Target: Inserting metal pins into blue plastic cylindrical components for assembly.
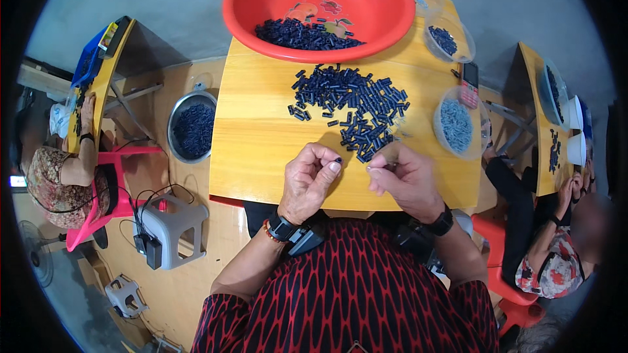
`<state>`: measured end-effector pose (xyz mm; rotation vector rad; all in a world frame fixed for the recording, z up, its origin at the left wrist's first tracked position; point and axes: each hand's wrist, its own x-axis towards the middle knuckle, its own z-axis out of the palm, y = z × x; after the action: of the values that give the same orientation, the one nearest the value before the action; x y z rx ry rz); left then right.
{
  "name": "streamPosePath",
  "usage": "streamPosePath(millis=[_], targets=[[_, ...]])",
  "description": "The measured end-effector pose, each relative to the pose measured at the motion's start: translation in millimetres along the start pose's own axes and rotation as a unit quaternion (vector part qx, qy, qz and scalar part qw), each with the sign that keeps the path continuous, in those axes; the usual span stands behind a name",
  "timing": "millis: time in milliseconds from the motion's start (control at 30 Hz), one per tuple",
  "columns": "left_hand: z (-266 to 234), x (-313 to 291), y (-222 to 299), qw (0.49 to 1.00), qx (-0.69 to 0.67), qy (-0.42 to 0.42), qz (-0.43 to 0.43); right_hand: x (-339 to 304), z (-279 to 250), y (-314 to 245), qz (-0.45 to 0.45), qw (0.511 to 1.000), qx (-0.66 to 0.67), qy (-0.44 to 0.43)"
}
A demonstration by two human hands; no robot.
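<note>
My left hand (pixel 309 177) is closed in a pinch above the near edge of the yellow wooden table (pixel 255 157). Between its thumb and forefinger sits a small dark tube (pixel 338 160). My right hand (pixel 407 179) pinches too, facing the left one across a small gap; a tiny pale tip shows at its fingers, too small to name. Just beyond both hands lies a loose pile of short dark tubes (pixel 353 94). A clear tub of thin bluish-silver metal pieces (pixel 456 125) stands to the right of the right hand.
Behind the pile, a big red basin (pixel 320 49) holds more dark tubes. A clear bowl (pixel 466 42) and a red phone (pixel 470 85) are at the right. A metal basin (pixel 173 127) and grey stool (pixel 176 222) stand on the floor leftward. Other people work at tables on both sides.
</note>
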<state>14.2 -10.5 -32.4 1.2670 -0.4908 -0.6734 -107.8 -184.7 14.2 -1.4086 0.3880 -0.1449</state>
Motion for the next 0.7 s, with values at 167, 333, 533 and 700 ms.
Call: streamPosePath(millis=[167,333,533,700], targets=[[-5.1,0.8,4.0,0.999,-0.012,-0.016,-0.034,23.3,19.8,0.4,-0.065,0.993,-0.087,-0.037],[-7.7,2.1,5.5,0.998,-0.046,-0.013,-0.031,36.0,27.8,-0.8,-0.086,0.992,-0.087,-0.025],[-5.4,3.0,5.5,0.996,-0.087,0.005,-0.014,44.8,38.1,3.7,-0.105,0.994,-0.032,-0.026],[-5.3,3.6,4.2,0.996,-0.083,0.003,-0.012,48.6,37.3,13.2,-0.104,0.994,-0.036,-0.026]])
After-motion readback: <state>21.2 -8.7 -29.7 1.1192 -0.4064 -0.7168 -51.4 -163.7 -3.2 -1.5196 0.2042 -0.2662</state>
